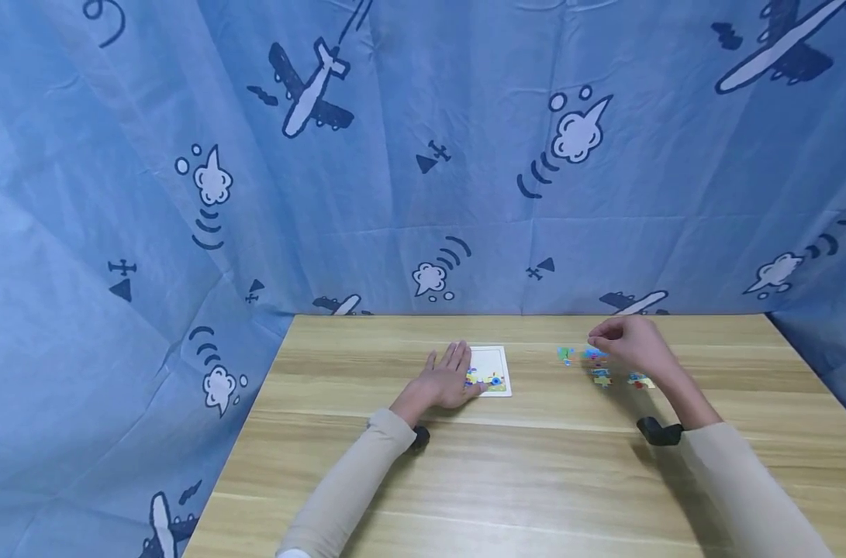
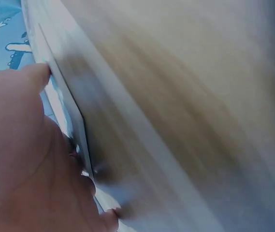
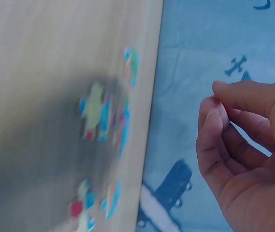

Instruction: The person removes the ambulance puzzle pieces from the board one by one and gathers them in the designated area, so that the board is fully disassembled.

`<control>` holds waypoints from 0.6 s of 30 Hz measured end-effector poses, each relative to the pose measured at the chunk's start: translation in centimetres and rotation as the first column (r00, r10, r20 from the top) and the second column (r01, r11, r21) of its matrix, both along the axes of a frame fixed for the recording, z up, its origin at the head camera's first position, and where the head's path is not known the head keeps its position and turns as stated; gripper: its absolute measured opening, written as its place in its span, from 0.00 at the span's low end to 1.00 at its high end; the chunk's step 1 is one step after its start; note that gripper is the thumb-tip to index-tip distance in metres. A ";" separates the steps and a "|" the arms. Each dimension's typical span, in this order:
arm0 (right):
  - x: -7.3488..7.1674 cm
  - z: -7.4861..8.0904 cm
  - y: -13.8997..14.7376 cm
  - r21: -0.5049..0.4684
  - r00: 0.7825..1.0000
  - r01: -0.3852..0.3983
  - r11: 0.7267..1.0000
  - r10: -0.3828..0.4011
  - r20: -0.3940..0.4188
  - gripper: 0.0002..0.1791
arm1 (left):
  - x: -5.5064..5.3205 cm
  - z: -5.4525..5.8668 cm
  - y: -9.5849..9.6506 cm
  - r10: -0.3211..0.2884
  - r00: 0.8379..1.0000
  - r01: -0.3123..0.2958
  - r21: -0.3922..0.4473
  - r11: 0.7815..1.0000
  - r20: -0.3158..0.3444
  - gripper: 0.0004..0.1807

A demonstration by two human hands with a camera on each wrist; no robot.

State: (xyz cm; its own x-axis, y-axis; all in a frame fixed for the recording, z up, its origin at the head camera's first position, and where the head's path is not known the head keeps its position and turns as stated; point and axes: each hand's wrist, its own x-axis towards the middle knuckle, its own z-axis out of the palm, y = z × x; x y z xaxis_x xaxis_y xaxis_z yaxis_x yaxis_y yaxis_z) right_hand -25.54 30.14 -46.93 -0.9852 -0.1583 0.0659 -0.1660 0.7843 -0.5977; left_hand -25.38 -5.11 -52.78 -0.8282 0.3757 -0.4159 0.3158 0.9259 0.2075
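My left hand (image 1: 445, 381) lies palm down with its fingers extended across the left part of a small white-framed puzzle board (image 1: 488, 362). Colourful pieces (image 1: 495, 381) fill the board's near part beside my thumb, while its far part is plain white. In the left wrist view the fingertips (image 2: 110, 218) rest at the board's edge. My right hand (image 1: 632, 341) hovers above loose jigsaw pieces (image 1: 602, 380) at the right. Its thumb and fingers are curled together at the tips, and nothing shows between them in the right wrist view.
Loose jigsaw pieces lie in small groups on the wooden table (image 1: 520, 473), one green and blue piece (image 1: 565, 355) nearest the board. A blue curtain (image 1: 395, 186) printed with planes hangs behind the table's far edge. Black wrist mounts (image 1: 658, 432) sit under the wrists.
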 end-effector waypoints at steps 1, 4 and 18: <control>-0.1 0.1 -0.4 -0.013 1.000 -0.003 1.000 0.003 -0.005 0.13 | 0.0 0.0 0.0 0.002 1.000 -0.002 0.007 1.000 0.001 0.49; -0.3 0.3 -1.7 -0.047 1.000 -0.019 0.999 0.019 -0.003 0.12 | 0.3 0.4 0.0 -0.002 1.000 0.003 0.033 0.999 -0.015 0.49; -1.4 -0.6 -10.1 -0.093 0.977 -0.211 0.973 0.210 -0.023 0.05 | 0.4 1.1 -2.9 -0.083 0.974 0.094 0.040 0.995 -0.212 0.48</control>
State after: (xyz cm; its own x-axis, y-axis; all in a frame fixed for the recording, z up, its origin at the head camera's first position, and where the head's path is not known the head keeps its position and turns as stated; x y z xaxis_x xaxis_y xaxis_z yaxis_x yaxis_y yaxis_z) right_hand -26.95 20.00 -47.53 -0.9294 -0.3545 0.1029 -0.3295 0.6713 -0.6639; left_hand -24.99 -8.01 -51.64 -0.8575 0.4673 -0.2154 0.4375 0.8825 0.1729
